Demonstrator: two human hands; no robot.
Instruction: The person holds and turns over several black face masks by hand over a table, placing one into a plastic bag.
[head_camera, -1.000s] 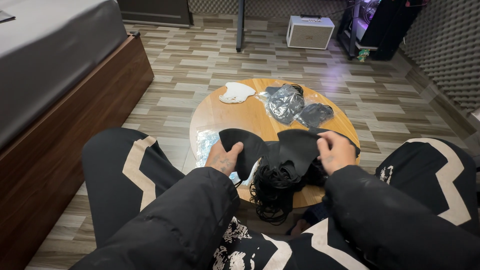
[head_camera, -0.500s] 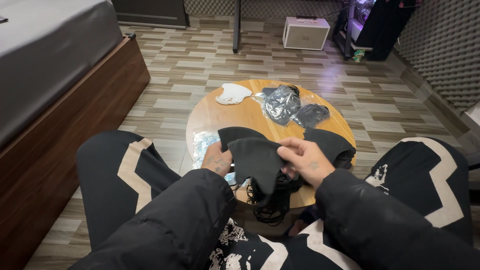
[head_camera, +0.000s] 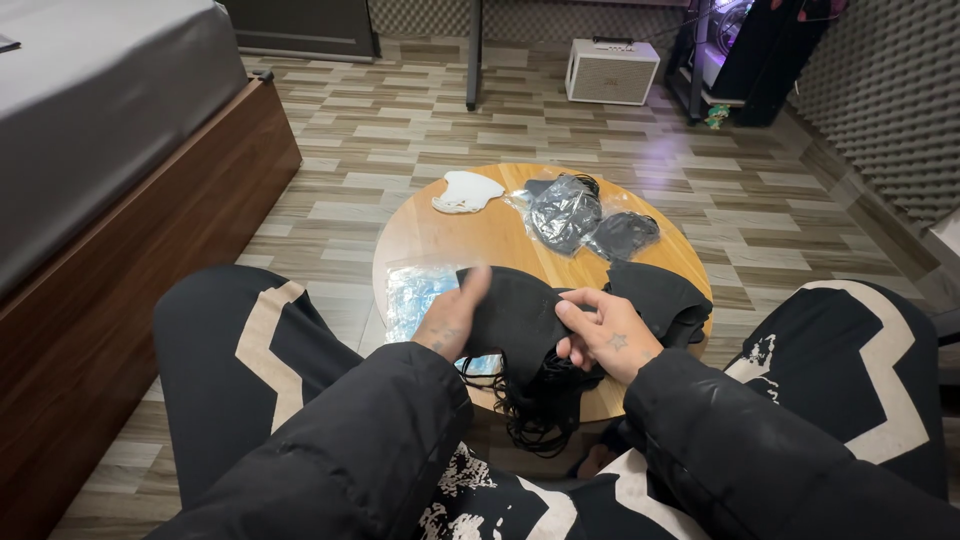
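Observation:
A black fabric face mask (head_camera: 515, 312) is held between both hands over the near edge of a small round wooden table (head_camera: 490, 235). My left hand (head_camera: 450, 318) grips its left side and my right hand (head_camera: 608, 335) pinches its right side. Thin black ear loops (head_camera: 530, 425) dangle from it below the table edge. More black masks (head_camera: 660, 295) lie in a pile just right of my right hand.
On the table lie a white mask (head_camera: 466, 191), two clear bags of black masks (head_camera: 585, 215) and an empty clear plastic wrapper (head_camera: 412, 297). A bed with a wooden frame (head_camera: 140, 230) stands left. A white box (head_camera: 611, 71) sits on the floor behind.
My right hand has come in from the right toward my left, folding the black mask together. The mask is now narrower between both hands.

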